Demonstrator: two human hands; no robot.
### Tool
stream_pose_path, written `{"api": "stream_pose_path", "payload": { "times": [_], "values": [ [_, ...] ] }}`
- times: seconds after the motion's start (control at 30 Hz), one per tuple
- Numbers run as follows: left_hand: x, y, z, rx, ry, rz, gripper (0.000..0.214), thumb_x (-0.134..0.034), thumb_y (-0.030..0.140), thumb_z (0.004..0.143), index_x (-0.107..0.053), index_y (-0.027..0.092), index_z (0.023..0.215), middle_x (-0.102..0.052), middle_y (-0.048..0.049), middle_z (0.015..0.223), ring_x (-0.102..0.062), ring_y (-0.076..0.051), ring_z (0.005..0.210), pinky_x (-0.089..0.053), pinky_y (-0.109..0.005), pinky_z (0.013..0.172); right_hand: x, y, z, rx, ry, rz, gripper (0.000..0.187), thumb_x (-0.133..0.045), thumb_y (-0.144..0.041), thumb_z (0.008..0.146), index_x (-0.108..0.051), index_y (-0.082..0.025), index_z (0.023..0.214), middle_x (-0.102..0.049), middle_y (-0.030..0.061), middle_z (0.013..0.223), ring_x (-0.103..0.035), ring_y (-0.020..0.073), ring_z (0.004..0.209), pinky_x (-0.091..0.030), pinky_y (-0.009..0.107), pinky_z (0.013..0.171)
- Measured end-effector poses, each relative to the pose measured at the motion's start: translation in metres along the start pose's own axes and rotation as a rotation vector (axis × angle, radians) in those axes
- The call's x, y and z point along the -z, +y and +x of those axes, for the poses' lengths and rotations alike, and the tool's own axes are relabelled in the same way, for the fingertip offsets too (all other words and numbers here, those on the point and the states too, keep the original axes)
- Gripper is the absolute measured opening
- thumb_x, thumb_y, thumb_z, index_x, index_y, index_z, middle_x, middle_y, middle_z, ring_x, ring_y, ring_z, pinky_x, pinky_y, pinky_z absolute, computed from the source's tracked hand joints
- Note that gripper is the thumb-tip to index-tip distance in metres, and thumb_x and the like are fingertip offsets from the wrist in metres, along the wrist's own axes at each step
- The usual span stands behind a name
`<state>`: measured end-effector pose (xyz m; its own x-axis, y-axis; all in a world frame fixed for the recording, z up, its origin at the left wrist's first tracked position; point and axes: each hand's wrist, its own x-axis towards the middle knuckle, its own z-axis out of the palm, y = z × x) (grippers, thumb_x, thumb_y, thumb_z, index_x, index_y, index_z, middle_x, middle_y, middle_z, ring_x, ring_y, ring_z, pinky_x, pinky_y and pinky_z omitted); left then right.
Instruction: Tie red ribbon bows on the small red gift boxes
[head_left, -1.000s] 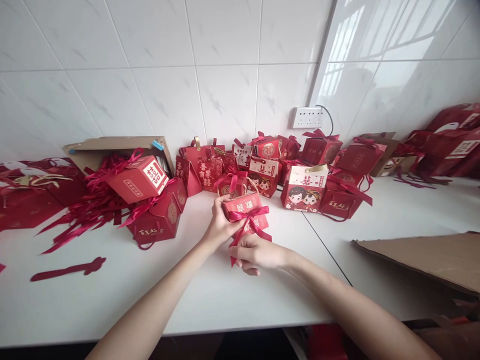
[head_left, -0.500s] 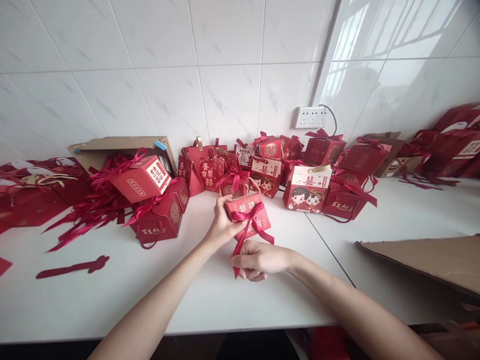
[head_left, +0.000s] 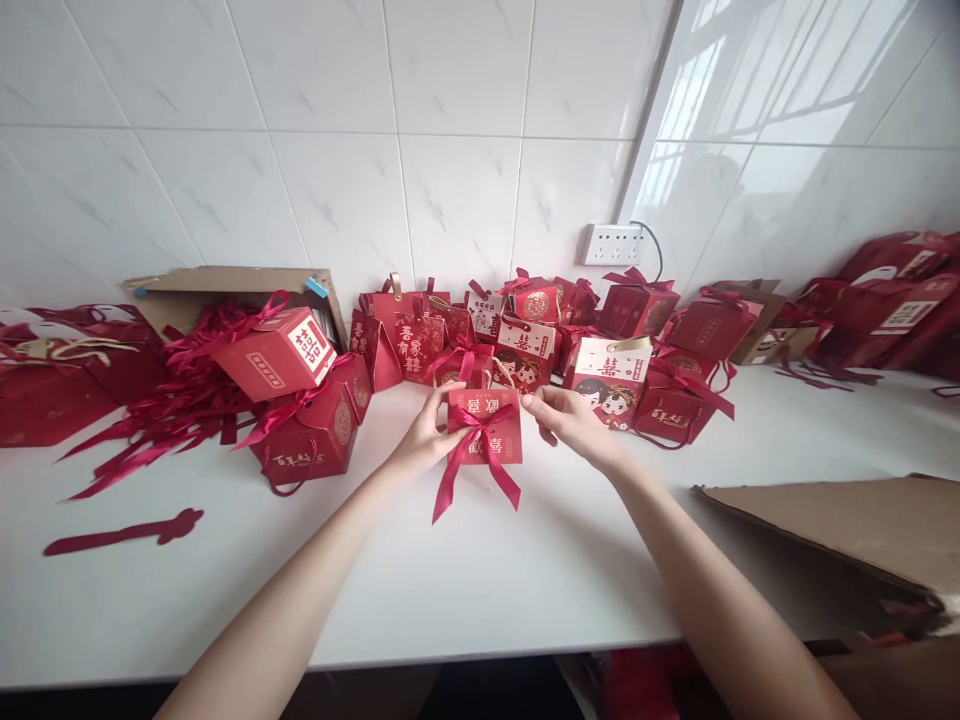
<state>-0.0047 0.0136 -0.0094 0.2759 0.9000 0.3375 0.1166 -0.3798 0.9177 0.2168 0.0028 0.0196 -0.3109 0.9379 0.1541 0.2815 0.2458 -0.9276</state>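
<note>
In the middle of the head view is a small red gift box (head_left: 501, 442) with gold characters and a tied red ribbon bow (head_left: 480, 425), whose two tails hang down over its near side. My left hand (head_left: 426, 432) grips the box from its left, thumb on the front near the bow. My right hand (head_left: 568, 422) is closed, with thumb and index finger pinched at the box's upper right corner. Just behind stands another red gift box (head_left: 459, 368) with a ribbon and a twisted cord.
Several red gift boxes (head_left: 525, 350) line the tiled wall. Left are stacked boxes (head_left: 307, 440), a cardboard box (head_left: 225, 280) of red ribbons and a flat red strip (head_left: 124, 532). Cardboard (head_left: 840, 510) lies at right on the white table (head_left: 420, 590). A power socket (head_left: 613, 245) is above.
My right hand has let go of the ribbon tail and moved up and right to the box's corner. The box now sits straighter, with both ribbon tails hanging loose.
</note>
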Motion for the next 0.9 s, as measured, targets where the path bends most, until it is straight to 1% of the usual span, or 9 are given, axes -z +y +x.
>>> {"api": "stream_pose_path", "payload": {
  "times": [0.03, 0.1, 0.23, 0.33, 0.47, 0.6, 0.7, 0.8, 0.9],
  "values": [
    [0.0, -0.002, 0.001, -0.01, 0.008, 0.039, 0.058, -0.069, 0.039, 0.07, -0.045, 0.026, 0.122, -0.044, -0.0071, 0.132, -0.046, -0.026, 0.122, -0.05, -0.032, 0.09, -0.003, 0.004, 0.002, 0.024, 0.089, -0.031, 0.048, -0.057, -0.064, 0.073, -0.043, -0.019, 0.065, -0.045, -0.0057, 0.051, -0.04, 0.008, 0.047, -0.031, 0.022, 0.046],
    [0.0, -0.007, 0.002, -0.027, 0.055, 0.14, 0.062, -0.07, 0.04, 0.07, -0.046, 0.027, 0.126, -0.042, -0.0076, 0.131, -0.041, -0.027, 0.126, -0.047, -0.034, 0.095, -0.012, 0.01, 0.006, 0.058, 0.161, -0.098, 0.047, -0.061, -0.062, 0.07, -0.041, -0.02, 0.065, -0.048, -0.0044, 0.058, -0.043, 0.0098, 0.053, -0.033, 0.023, 0.05],
    [-0.003, -0.013, 0.002, -0.029, 0.17, 0.226, 0.064, -0.069, 0.035, 0.07, -0.045, 0.024, 0.128, -0.046, -0.0077, 0.119, -0.048, -0.024, 0.118, -0.039, -0.039, 0.103, -0.024, 0.016, 0.008, 0.153, 0.286, -0.134, 0.041, -0.059, -0.055, 0.074, -0.039, -0.021, 0.064, -0.048, -0.0031, 0.062, -0.045, 0.012, 0.058, -0.038, 0.026, 0.055],
    [-0.006, -0.009, 0.0, -0.044, 0.18, 0.119, 0.054, -0.064, 0.034, 0.074, -0.043, 0.023, 0.123, -0.05, -0.0081, 0.12, -0.05, -0.023, 0.116, -0.044, -0.036, 0.095, -0.026, 0.017, 0.008, 0.2, 0.274, -0.129, 0.035, -0.054, -0.05, 0.079, -0.04, -0.021, 0.064, -0.049, -0.0018, 0.064, -0.047, 0.0129, 0.06, -0.039, 0.027, 0.058],
    [-0.007, -0.001, -0.003, -0.053, 0.208, 0.023, 0.031, -0.055, 0.038, 0.078, -0.046, 0.021, 0.102, -0.057, -0.0061, 0.106, -0.056, -0.02, 0.102, -0.048, -0.034, 0.086, -0.027, 0.017, 0.007, 0.19, 0.276, -0.138, 0.031, -0.052, -0.045, 0.081, -0.039, -0.022, 0.066, -0.049, -0.0017, 0.064, -0.048, 0.0136, 0.062, -0.04, 0.028, 0.059],
    [-0.015, -0.001, -0.002, -0.065, 0.337, 0.151, 0.023, -0.054, 0.041, 0.08, -0.048, 0.02, 0.088, -0.053, -0.0037, 0.093, -0.056, -0.017, 0.085, -0.048, -0.03, 0.076, -0.03, 0.018, 0.007, 0.192, 0.275, -0.045, 0.027, -0.057, -0.044, 0.078, -0.04, -0.023, 0.077, -0.048, -0.0035, 0.066, -0.048, 0.0136, 0.061, -0.043, 0.029, 0.058],
    [-0.024, -0.003, 0.001, -0.059, 0.402, 0.224, 0.021, -0.054, 0.039, 0.08, -0.048, 0.019, 0.08, -0.051, -0.0024, 0.087, -0.054, -0.015, 0.079, -0.045, -0.029, 0.075, -0.031, 0.019, 0.008, 0.179, 0.252, 0.018, 0.028, -0.059, -0.043, 0.076, -0.04, -0.023, 0.082, -0.045, -0.0054, 0.064, -0.049, 0.0135, 0.059, -0.044, 0.029, 0.056],
    [-0.029, -0.004, 0.001, -0.039, 0.418, 0.198, 0.017, -0.052, 0.035, 0.082, -0.046, 0.019, 0.077, -0.051, -0.001, 0.08, -0.052, -0.014, 0.076, -0.044, -0.028, 0.074, -0.031, 0.019, 0.008, 0.183, 0.265, 0.031, 0.026, -0.059, -0.042, 0.077, -0.042, -0.023, 0.082, -0.043, -0.0065, 0.061, -0.049, 0.0131, 0.059, -0.044, 0.029, 0.057],
    [-0.029, 0.0, -0.002, -0.038, 0.38, 0.149, 0.014, -0.052, 0.031, 0.08, -0.045, 0.019, 0.075, -0.049, 0.0012, 0.074, -0.048, -0.012, 0.068, -0.041, -0.025, 0.066, -0.03, 0.018, 0.008, 0.169, 0.267, 0.039, 0.027, -0.059, -0.044, 0.077, -0.045, -0.021, 0.079, -0.046, -0.0051, 0.062, -0.047, 0.0121, 0.058, -0.042, 0.027, 0.055]
  ]
}}
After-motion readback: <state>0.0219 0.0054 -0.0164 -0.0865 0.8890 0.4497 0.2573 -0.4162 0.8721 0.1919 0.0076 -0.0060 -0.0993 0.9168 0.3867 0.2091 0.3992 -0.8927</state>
